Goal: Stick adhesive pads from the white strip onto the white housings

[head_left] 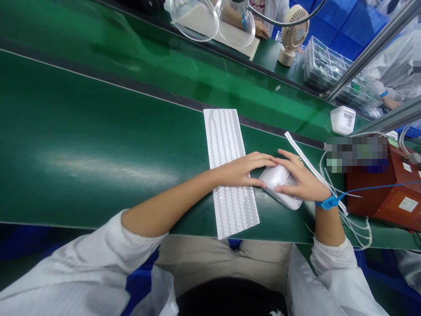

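A small white rounded plastic device (276,179) lies on the green belt (98,145) in front of me. My left hand (243,169) rests across a long white sheet of zigzag stickers (230,202), its fingertips on the device's left end. My right hand (301,177), with a blue wrist strap (329,202), lies flat on the device's right side with fingers spread. Both hands press on the device together.
A narrow white strip (304,160) and thin white cables (355,224) lie right of my hands. A red-brown box (384,193) stands at the right. Another white device (342,119) sits farther back. Across the belt are a small fan (293,33), clear trays (329,66) and other people's hands.
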Tool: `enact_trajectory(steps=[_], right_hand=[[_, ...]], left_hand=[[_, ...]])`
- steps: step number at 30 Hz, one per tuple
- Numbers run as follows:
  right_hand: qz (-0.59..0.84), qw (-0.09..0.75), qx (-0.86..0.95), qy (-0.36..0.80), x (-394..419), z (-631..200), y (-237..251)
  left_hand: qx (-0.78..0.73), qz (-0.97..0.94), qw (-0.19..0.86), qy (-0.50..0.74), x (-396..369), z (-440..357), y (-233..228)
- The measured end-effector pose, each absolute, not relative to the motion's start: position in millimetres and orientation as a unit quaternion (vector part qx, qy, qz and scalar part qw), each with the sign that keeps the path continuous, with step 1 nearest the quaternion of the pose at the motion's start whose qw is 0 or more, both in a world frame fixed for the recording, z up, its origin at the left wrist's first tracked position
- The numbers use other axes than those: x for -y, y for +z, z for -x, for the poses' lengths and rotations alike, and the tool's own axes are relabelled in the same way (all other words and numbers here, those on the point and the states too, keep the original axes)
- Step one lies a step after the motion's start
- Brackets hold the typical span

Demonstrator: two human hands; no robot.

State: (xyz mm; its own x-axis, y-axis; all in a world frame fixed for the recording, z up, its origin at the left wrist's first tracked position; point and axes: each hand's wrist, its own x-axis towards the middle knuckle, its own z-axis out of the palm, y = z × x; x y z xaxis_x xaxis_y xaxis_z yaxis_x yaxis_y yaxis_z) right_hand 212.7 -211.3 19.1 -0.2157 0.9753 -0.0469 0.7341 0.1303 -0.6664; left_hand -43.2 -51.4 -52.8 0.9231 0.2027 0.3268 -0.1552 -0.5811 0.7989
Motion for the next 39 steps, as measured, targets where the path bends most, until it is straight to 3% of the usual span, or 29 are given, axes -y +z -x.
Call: enact_trajectory(steps=[3, 10, 13, 18, 23, 34, 39], right_hand=[[0.629, 0.194, 0.716, 0.233, 208.0, -208.5, 8.4], [0.68, 0.388, 0.622, 0.025, 197.5, -181.1, 6.4], [0.625, 0.377, 0.677, 0.089, 211.6, -156.2, 19.4], [0.545, 0.249, 0.764, 0.242, 230.7, -117.6, 6.1], [0.569, 0.205, 0.751, 0.264, 230.1, -110.5, -14.7], [0.589, 0.225, 0.734, 0.251, 229.2, -102.7, -21.9], [0.593, 0.222, 0.737, 0.238, 228.4, -100.2, -23.7]], left_hand=[[-0.034, -0.86, 0.455, 0.229, 50.2, 41.9, -51.8], [-0.192, -0.75, 0.545, 0.321, 49.8, 34.0, -49.4], [-0.22, -0.728, 0.553, 0.341, 48.0, 32.7, -47.9], [-0.232, -0.741, 0.516, 0.361, 45.4, 34.8, -40.7], [-0.245, -0.762, 0.47, 0.371, 43.5, 35.4, -40.8], [-0.204, -0.81, 0.442, 0.328, 46.1, 35.4, -43.4], [-0.115, -0.865, 0.411, 0.266, 46.1, 38.3, -42.1]])
